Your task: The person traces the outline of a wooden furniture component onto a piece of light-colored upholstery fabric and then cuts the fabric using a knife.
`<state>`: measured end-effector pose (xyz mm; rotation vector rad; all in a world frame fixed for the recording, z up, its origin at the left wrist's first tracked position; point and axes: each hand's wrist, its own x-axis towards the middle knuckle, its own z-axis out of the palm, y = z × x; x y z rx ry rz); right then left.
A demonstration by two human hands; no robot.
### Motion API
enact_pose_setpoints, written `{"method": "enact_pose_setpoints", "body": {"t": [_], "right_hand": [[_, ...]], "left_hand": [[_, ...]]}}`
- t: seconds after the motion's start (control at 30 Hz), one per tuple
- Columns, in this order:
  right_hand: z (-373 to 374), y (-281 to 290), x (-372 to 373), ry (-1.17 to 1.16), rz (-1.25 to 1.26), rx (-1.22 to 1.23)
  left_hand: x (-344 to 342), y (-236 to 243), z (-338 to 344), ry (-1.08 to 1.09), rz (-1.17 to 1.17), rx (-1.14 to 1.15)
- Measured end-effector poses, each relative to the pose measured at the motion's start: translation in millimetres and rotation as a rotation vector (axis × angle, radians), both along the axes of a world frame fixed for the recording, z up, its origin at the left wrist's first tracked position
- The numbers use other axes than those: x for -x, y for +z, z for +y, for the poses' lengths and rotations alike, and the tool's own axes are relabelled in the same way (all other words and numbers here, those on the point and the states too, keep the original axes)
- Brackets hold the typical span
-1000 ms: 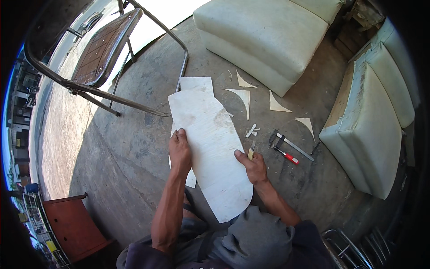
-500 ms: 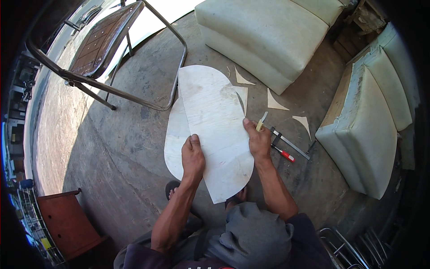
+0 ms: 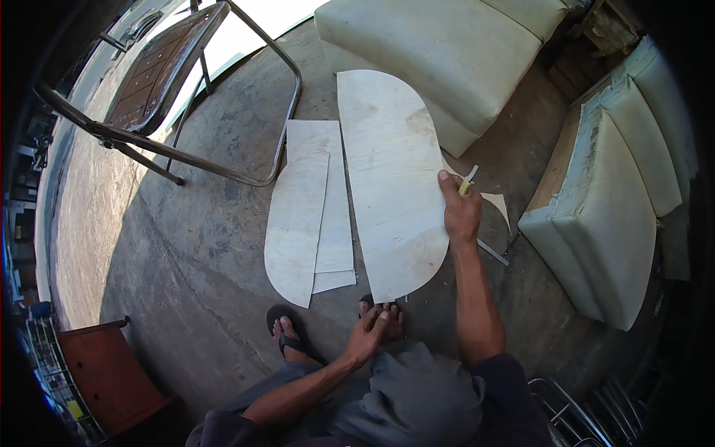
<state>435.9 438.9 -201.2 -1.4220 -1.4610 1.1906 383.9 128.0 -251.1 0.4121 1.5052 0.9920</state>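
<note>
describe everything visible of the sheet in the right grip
The sheet is thin and off-white, perhaps plywood, with faint grain and brownish stains. Its left edge is straight; its right bulges in a long curve. Right of other pale sheets, it extends forward, its right edge in the right grip; whether the left grip touches its near end is unclear.

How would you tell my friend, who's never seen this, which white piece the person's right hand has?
Start at the big cream padded seat at the top. In front of it, look for the right hand gripping a white sheet, straight on its left edge and rounded on its right. It's the one in the hand; the white pieces left of it lie on the floor.
</note>
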Motion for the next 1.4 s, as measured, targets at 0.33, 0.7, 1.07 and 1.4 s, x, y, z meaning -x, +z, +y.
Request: {"method": "enact_pose_setpoints", "body": {"t": [0.33,0.7,1.07,1.4], "right_hand": [[-16,20,1,0.079,0.031,0.082],[-133,5,-55,0.039,0.362,0.099],[-135,25,-67,-0.146,0.461,0.113],[-145,28,-64,-0.028,0.356,0.070]], "left_hand": [[85,92,143,0.364,-0.526,-0.056],[60,91,194,0.763,-0.661,-0.330],[29,94,215,0.735,-0.809,-0.291],[32,96,221,0.778,-0.777,-0.332]]}}
